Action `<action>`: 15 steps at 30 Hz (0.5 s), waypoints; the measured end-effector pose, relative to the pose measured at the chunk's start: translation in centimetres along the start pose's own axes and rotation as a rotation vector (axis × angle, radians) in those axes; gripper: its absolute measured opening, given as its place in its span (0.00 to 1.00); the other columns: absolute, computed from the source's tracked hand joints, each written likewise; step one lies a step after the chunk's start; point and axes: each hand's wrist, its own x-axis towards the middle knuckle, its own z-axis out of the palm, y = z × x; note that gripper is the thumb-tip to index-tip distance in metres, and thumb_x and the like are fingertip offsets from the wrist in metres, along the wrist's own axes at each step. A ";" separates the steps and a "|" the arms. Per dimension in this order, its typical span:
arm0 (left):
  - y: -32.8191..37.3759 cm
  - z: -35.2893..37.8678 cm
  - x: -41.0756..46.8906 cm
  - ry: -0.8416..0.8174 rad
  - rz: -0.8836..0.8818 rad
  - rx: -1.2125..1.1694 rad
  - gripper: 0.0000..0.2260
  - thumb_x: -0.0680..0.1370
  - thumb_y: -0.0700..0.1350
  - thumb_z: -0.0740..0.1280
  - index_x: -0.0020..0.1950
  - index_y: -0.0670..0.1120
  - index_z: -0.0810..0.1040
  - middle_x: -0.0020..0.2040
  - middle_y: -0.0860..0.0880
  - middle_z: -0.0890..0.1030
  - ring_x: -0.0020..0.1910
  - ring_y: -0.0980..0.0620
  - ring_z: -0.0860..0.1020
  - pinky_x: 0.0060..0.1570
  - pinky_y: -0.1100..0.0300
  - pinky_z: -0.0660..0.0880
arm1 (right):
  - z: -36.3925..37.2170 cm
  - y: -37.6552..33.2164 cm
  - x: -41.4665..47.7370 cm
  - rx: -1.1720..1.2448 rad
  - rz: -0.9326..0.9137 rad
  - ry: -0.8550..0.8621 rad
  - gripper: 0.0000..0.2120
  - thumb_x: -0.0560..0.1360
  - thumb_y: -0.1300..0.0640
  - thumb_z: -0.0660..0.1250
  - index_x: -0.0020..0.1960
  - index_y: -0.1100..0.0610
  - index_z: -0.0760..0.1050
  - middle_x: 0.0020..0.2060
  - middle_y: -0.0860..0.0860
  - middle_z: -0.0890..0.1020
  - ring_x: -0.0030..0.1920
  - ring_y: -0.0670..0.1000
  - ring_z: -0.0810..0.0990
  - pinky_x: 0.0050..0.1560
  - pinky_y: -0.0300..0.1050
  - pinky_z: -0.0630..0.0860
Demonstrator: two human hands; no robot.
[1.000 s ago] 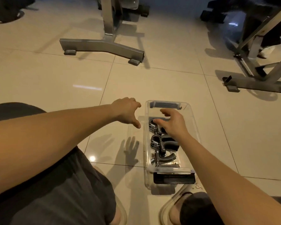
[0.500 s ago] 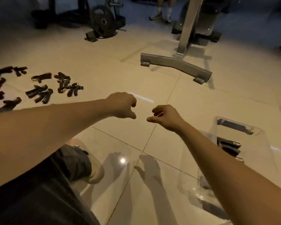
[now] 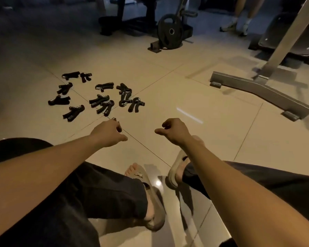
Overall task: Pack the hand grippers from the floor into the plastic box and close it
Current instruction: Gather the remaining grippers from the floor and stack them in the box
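Hand grippers scattered on floor, ahead-left, well apart from both hands. Judged light, stiff, springy; best taken by padded handles. Left hand and right hand loosely curled, apparently holding nothing. Plastic box, seen half a second ago, now out of view.

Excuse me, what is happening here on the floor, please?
A person sits on the tiled gym floor with both arms stretched forward. The left hand and the right hand are loosely curled and hold nothing. A scattered group of black hand grippers lies ahead on the left, still to be picked up. The plastic box is not in view now.
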 end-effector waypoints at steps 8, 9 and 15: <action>-5.8 -3.8 8.6 -0.031 -0.111 0.194 0.23 0.72 0.59 0.75 0.59 0.47 0.77 0.55 0.48 0.80 0.52 0.47 0.78 0.50 0.53 0.78 | 5.9 -4.6 13.4 -0.021 0.060 -0.091 0.26 0.73 0.44 0.75 0.61 0.62 0.79 0.55 0.56 0.83 0.53 0.56 0.80 0.53 0.50 0.78; -6.6 -3.4 9.9 -0.037 -0.136 0.175 0.24 0.71 0.60 0.75 0.59 0.47 0.77 0.55 0.47 0.80 0.52 0.47 0.78 0.51 0.53 0.78 | 6.6 -5.1 15.1 -0.031 0.066 -0.102 0.26 0.73 0.44 0.75 0.60 0.62 0.79 0.54 0.56 0.83 0.53 0.56 0.80 0.53 0.51 0.78; -12.4 1.1 17.1 -0.082 -0.210 -0.008 0.22 0.71 0.60 0.75 0.57 0.49 0.76 0.49 0.50 0.80 0.46 0.50 0.79 0.46 0.54 0.78 | 11.5 -5.7 25.4 -0.089 0.138 -0.151 0.27 0.73 0.43 0.75 0.62 0.62 0.77 0.54 0.57 0.83 0.53 0.57 0.80 0.51 0.50 0.77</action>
